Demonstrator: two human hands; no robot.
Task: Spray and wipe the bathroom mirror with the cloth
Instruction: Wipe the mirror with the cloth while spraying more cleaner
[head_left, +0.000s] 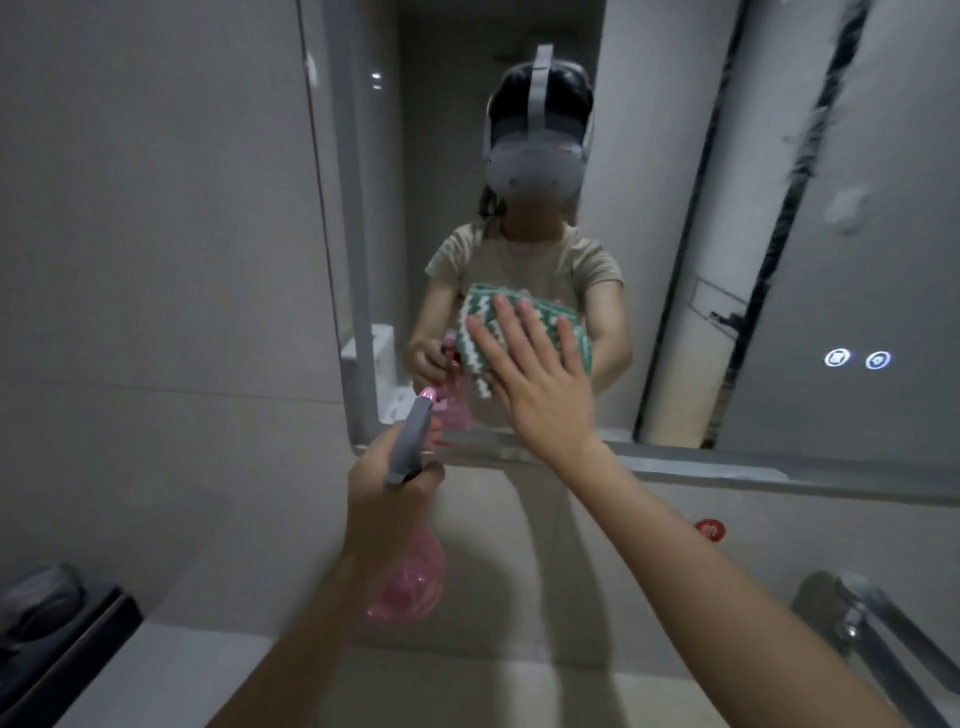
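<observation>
- Nearest the camera: two bare forearms are seen reaching up from the bottom edge, the right one crossing the lower right of the view.
- Mirror (727, 156) is mounted on the grey wall and fills the upper middle and right; a person in a beige shirt with a headset is reflected in it (two small lit icons are seen at its right side).
- Countertop (171, 670) is seen pale along the bottom, with a dark tray (62, 639) at its left edge.
- Faucet (862, 618) is seen at lower right, chrome, blurred.
- Right hand (540, 384) is spread flat, fingers apart, and is pressed on the cloth (480, 332) against the glass, low in the mirror's middle.
- Cloth is green-and-white zigzag, folded, held between palm and mirror; its reflection merges with it.
- Left hand (387, 493) is wrapped around the neck of the spray bottle (410, 571), finger at the trigger (pull state cannot be told).
- Spray bottle is pink and translucent with a grey head, held below the mirror's bottom edge, nozzle toward the glass.
- Red round sticker (710, 529) is seen on the wall under the mirror.
</observation>
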